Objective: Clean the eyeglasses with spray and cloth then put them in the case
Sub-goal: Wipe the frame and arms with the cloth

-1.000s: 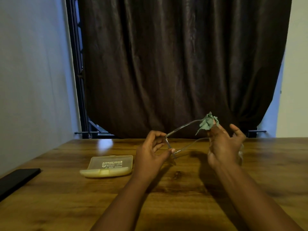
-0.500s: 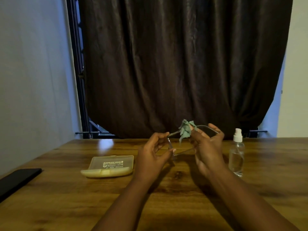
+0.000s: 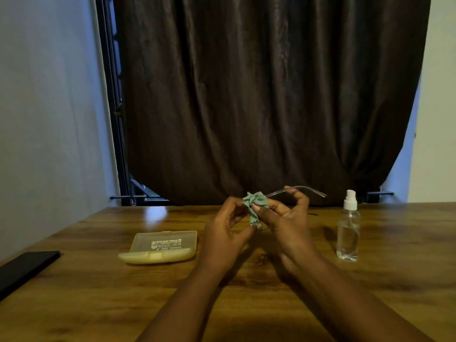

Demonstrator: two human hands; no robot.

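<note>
- Both hands were raised above the wooden table [image 3: 246, 304], close together near its middle.
- Left hand [image 3: 227, 233]: fingers curled inward, thumb and fingertips pinched at the front part of the eyeglasses [image 3: 296, 190]. The lenses themselves were hidden behind the hands and cloth; I could not tell exactly which part it gripped.
- Right hand [image 3: 286, 223]: closed on the green cloth [image 3: 255, 206], thumb pressing the bunched fabric against the frame; its upper fingers also touched one temple arm.
- Eyeglasses: clear-framed, held in the air between the two hands, not on the table. One transparent temple arm stuck out past the right hand, pointing right with its tip bent downward. A second thin arm showed faintly lower, behind the right hand.
- Cloth: crumpled, with a ragged edge hanging down between the two thumbs.
- Spray bottle [image 3: 348, 230]: clear, white nozzle, upright on the table to the right of the right hand, untouched and apart from it.
- Case [image 3: 160, 248]: pale yellow, translucent, lying flat on the table just left of the left hand, with printed lettering on top. It looked closed, though I could not be sure.
- Dark flat object [image 3: 24, 265] lay at the table's left edge, well apart from everything else.
- Brown curtain [image 3: 259, 95] hung behind the table.
</note>
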